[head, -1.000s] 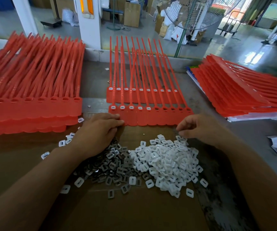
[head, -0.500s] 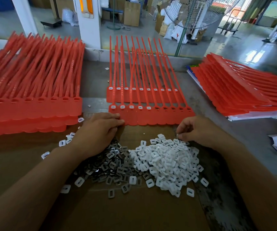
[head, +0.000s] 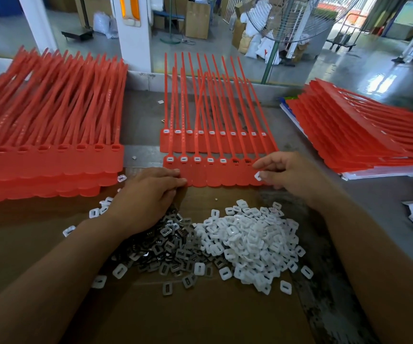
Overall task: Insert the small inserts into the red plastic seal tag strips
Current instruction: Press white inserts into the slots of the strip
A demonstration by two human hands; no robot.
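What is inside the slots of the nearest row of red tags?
In the nearest row, five slots from the left hold white inserts; the next two show dark metal pieces. The right hand, pinching a loose insert, covers any slots farther right.

a scuffed grey desk (head: 369,194), its near part covered by a brown cardboard sheet (head: 200,316), ends at a low pale ledge (head: 145,79). beyond it opens a warehouse hall with a glossy grey concrete floor (head: 324,68), which catches a bright patch of daylight (head: 381,79) on the right. a white pillar (head: 132,38) with an orange strip stands just behind the ledge, and a second pillar (head: 36,26) further left. a big wire-caged fan (head: 292,18) on a green pole (head: 270,63) stands near cardboard boxes (head: 198,18) and white sacks (head: 260,48). a trolley (head: 342,40) is far off at the right.
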